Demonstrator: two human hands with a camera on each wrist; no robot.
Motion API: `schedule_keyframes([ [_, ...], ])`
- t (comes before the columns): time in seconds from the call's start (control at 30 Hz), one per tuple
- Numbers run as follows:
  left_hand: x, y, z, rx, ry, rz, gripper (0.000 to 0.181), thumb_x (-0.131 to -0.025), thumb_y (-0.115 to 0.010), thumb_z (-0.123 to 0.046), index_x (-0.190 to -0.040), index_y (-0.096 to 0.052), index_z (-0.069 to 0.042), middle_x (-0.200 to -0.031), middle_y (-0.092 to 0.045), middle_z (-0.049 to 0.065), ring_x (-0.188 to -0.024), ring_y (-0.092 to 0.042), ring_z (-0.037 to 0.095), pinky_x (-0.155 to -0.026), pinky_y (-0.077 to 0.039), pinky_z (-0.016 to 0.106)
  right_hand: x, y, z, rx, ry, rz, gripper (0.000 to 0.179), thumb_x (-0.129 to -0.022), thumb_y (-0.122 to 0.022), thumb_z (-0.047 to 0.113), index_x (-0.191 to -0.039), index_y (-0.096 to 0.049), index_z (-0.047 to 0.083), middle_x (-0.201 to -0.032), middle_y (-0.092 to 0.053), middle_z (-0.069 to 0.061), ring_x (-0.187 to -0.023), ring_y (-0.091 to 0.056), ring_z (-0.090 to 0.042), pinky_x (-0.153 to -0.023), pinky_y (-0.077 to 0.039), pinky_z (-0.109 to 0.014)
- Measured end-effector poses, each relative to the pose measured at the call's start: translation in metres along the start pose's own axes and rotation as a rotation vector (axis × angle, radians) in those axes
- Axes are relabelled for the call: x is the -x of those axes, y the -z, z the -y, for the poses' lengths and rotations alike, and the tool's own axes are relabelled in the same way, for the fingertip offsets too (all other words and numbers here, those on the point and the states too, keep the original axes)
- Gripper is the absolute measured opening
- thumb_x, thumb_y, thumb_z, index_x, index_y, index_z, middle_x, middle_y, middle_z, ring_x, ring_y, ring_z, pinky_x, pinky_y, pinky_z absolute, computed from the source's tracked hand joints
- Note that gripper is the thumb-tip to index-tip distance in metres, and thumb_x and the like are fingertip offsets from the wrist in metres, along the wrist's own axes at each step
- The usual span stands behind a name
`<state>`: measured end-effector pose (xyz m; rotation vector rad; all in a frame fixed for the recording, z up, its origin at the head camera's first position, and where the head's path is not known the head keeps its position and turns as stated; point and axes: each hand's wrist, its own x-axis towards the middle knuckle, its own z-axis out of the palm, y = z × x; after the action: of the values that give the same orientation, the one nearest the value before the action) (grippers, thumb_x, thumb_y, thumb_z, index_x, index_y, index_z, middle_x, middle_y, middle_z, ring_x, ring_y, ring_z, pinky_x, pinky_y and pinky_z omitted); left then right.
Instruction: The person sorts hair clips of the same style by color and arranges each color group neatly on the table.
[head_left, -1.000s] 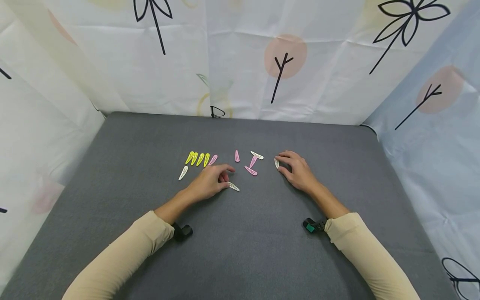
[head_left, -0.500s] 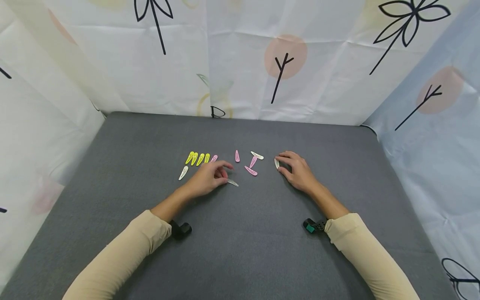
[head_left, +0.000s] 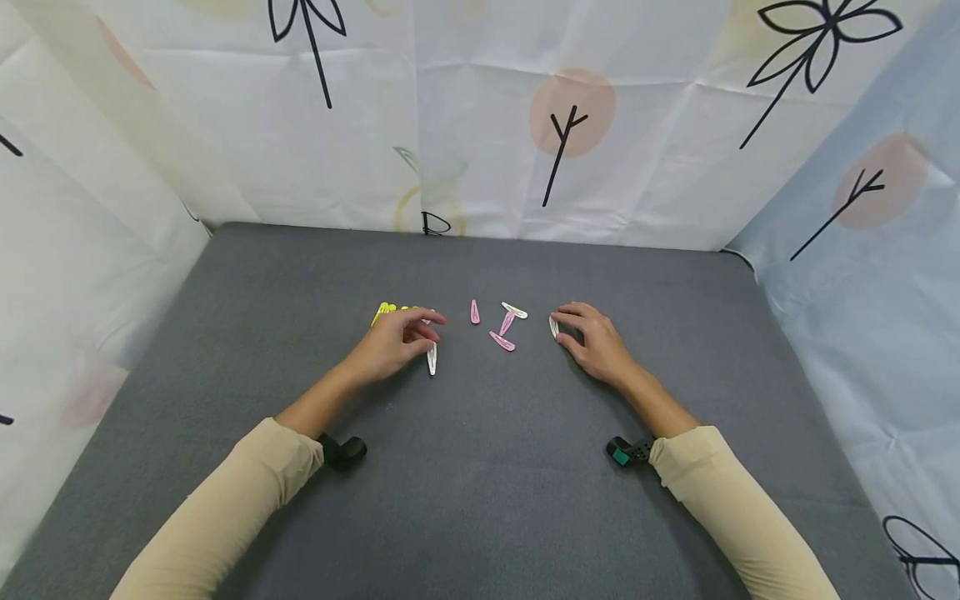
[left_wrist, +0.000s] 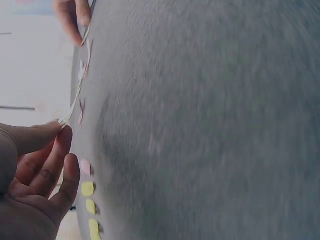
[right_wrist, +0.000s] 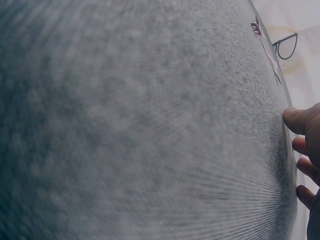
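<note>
My left hand (head_left: 393,346) pinches a white snap hair clip (head_left: 432,360) between thumb and index finger, the clip pointing toward me. In the left wrist view the same white clip (left_wrist: 73,107) juts from the fingertips above the cloth. The other fingers are loosely bent. Beneath and behind this hand lies a row of yellow hair clips (head_left: 384,308), mostly covered by it. My right hand (head_left: 596,342) rests on the table, its thumb and index finger holding another white hair clip (head_left: 553,327) by its ends.
Between the hands lie a lone pink clip (head_left: 475,312), a slanted pink clip (head_left: 507,322), a lower pink clip (head_left: 502,341) and a white clip (head_left: 514,310). The grey cloth-covered table (head_left: 480,500) meets a printed curtain (head_left: 480,125) at the back.
My left hand has moved left and slightly away from me with the white hair clip, which has turned to point toward me. It now covers most of the yellow row. The right hand has stayed put.
</note>
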<state>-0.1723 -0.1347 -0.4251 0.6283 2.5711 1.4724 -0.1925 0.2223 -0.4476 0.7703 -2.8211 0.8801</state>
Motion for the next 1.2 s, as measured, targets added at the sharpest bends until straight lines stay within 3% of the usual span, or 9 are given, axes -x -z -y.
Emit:
schedule_keyframes([
  [0.13,0.003,0.012,0.004,0.006,0.024,-0.025,0.038,-0.085,-0.073,0.006,-0.122,-0.066,0.001,-0.094,-0.073,0.012,-0.085,-0.07,0.022,-0.072,-0.051,0.026,0.0,0.0,0.0,-0.003,-0.006,0.002,0.037,-0.093,-0.069,0.007,-0.129,-0.064,-0.002,-0.135,-0.056,-0.022,-0.135,-0.042,-0.039,-0.107,-0.028,-0.062],
  [0.3,0.009,0.029,0.013,-0.057,0.048,-0.064,0.042,-0.084,-0.076,0.004,-0.124,-0.065,-0.001,-0.091,-0.072,0.009,-0.082,-0.07,0.022,-0.067,-0.049,0.023,0.0,0.001,0.0,0.001,-0.002,0.001,0.037,-0.093,-0.07,0.007,-0.129,-0.064,-0.002,-0.134,-0.056,-0.022,-0.134,-0.043,-0.038,-0.107,-0.028,-0.062],
  [0.53,0.013,0.046,0.023,-0.125,0.073,-0.091,0.042,-0.086,-0.074,0.005,-0.126,-0.064,-0.001,-0.092,-0.072,0.011,-0.085,-0.07,0.026,-0.073,-0.053,0.034,-0.001,0.001,-0.001,-0.002,0.006,0.0,0.037,-0.093,-0.07,0.007,-0.128,-0.064,-0.002,-0.134,-0.056,-0.022,-0.133,-0.044,-0.038,-0.108,-0.028,-0.061],
  [0.63,0.014,0.05,0.026,-0.153,0.073,-0.087,0.041,-0.086,-0.073,0.006,-0.126,-0.064,-0.001,-0.091,-0.072,0.011,-0.085,-0.069,0.025,-0.076,-0.053,0.038,-0.001,0.001,-0.001,-0.001,0.007,0.0,0.037,-0.092,-0.07,0.007,-0.128,-0.064,-0.002,-0.134,-0.057,-0.022,-0.132,-0.045,-0.038,-0.108,-0.029,-0.06],
  [0.83,0.015,0.056,0.032,-0.195,0.067,-0.07,0.041,-0.086,-0.073,0.005,-0.125,-0.064,0.001,-0.089,-0.072,0.01,-0.082,-0.068,0.023,-0.073,-0.052,0.031,0.0,0.001,-0.001,-0.002,-0.001,0.005,0.038,-0.093,-0.07,0.008,-0.129,-0.064,-0.002,-0.135,-0.056,-0.022,-0.133,-0.044,-0.038,-0.107,-0.029,-0.061],
  [1.2,0.016,0.057,0.036,-0.223,0.084,-0.06,0.04,-0.088,-0.071,0.005,-0.127,-0.063,0.001,-0.092,-0.072,0.012,-0.084,-0.067,0.025,-0.076,-0.052,0.043,0.0,0.001,-0.002,-0.006,0.012,-0.003,0.037,-0.093,-0.07,0.008,-0.128,-0.064,-0.002,-0.134,-0.057,-0.023,-0.132,-0.045,-0.038,-0.107,-0.029,-0.061],
])
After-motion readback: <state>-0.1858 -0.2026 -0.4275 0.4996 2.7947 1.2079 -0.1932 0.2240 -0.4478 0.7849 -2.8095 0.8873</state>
